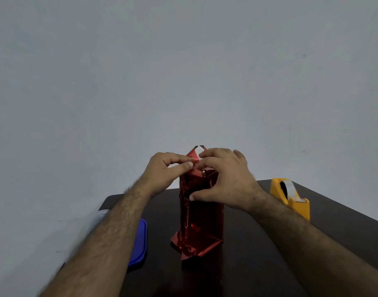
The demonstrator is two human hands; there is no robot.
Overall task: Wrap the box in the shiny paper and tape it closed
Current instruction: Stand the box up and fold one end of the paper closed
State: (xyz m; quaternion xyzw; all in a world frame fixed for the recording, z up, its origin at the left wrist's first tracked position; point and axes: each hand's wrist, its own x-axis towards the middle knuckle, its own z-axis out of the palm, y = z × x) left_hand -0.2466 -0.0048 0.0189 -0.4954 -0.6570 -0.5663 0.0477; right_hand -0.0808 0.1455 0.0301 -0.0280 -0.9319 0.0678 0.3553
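Note:
A tall box wrapped in shiny red paper [202, 219] stands upright on the dark table [258, 254]. Loose folded paper flaps splay out at its base. At the top, a pointed flap with a silver underside [198, 150] sticks up. My left hand [164, 170] pinches the top paper edge between thumb and forefinger. My right hand [224, 179] covers the upper right of the box, thumb pressed on its front face and fingers over the top flap. The box itself is hidden under the paper.
A yellow tape dispenser [290, 198] stands on the table at the right, behind my right forearm. A blue lid or container [139, 243] lies at the left table edge, partly under my left forearm. A plain grey wall fills the background.

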